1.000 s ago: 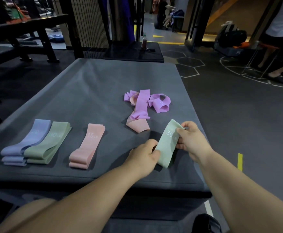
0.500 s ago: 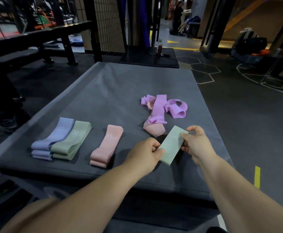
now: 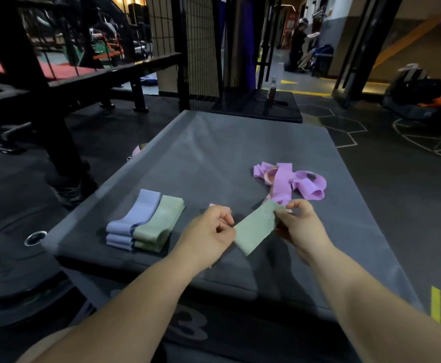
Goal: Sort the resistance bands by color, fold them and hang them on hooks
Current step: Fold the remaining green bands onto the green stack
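Both hands hold a pale green band (image 3: 256,227) above the grey padded platform (image 3: 214,153). My left hand (image 3: 208,233) pinches its near end, and my right hand (image 3: 301,226) pinches its far end. Left of my hands lie a folded blue band (image 3: 133,221) and a folded green band (image 3: 159,225) side by side. A folded pink band (image 3: 214,205) is almost hidden behind my left hand. A tangled heap of purple bands (image 3: 292,183) with a pink one among them lies beyond my right hand.
A black weight plate (image 3: 9,263) lies on the floor at the left, with a black rack (image 3: 57,106) behind it. A wire mesh panel (image 3: 201,48) and a bottle (image 3: 272,87) on a black mat stand past the platform's far end. A person crouches far back.
My hands have carried the pale green band leftward and slightly up, now covering the pink folded band. The camera has swung right-to-left, so the platform sits more to the right.
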